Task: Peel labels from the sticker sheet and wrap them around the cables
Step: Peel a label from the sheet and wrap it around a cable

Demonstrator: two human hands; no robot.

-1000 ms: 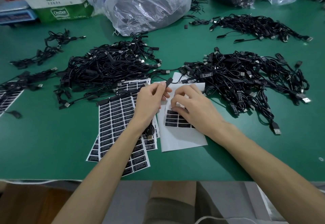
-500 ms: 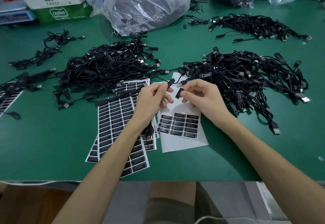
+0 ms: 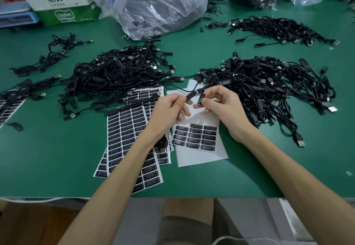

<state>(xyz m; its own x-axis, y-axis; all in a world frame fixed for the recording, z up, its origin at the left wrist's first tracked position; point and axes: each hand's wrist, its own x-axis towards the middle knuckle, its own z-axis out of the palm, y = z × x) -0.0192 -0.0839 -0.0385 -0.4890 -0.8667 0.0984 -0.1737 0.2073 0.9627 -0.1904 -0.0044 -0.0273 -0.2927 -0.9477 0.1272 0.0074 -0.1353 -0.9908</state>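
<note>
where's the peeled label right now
Head view, centre: the peeled label is pinched in the right hand, just right of the cable end that the left hand holds, over the partly used sticker sheet.

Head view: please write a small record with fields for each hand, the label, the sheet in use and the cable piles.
left hand: pinches the black cable near its end
right hand: pinches a peeled label, close beside that cable
sticker sheet: on the table under the hands, few label rows left
spare sheets: full, under the left forearm
left cable pile: beyond the spare sheets
right cable pile: beyond the right hand
</note>
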